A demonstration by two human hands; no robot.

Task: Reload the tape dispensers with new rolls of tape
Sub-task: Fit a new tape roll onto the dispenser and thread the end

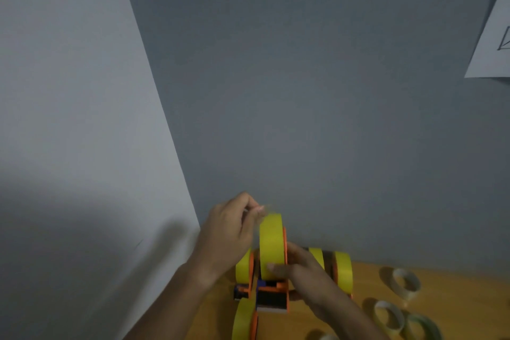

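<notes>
Most of the view is grey wall (pixel 303 91), lighter panel on the left; the table (pixel 455 279) shows only at the bottom right, wooden. Frame is a bit blurred.

Left hand (pixel 229 234) is raised at the top left of the held roll (pixel 271 246), fingers curled, thumb and forefinger pinched together at the roll's upper edge. It seems to pinch the loose tape end, but blur hides the tape itself, so what it holds is unclear.

The roll is yellow, upright, seated in an orange dispenser (pixel 273 298) with a dark front block, held above the table's near left part.

Right hand (pixel 300 270) grips that dispenser from the right side, thumb laid across the lower face of the roll, fingers wrapped behind the frame.

Other loaded dispensers: one just left of the held one (pixel 244 270), partly behind the left wrist; one at the bottom edge (pixel 244 320), cut off by the frame; two on the right behind the right hand (pixel 317 257) and (pixel 343 270), all with yellow rolls on orange frames.

Further right on the table lie empty cores (pixel 405 281), (pixel 389 315), (pixel 422 326), pale rings, well apart from the dispensers.

A paper sheet (pixel 494 36) hangs on the wall at top right, with a line drawing, cut off.
</notes>
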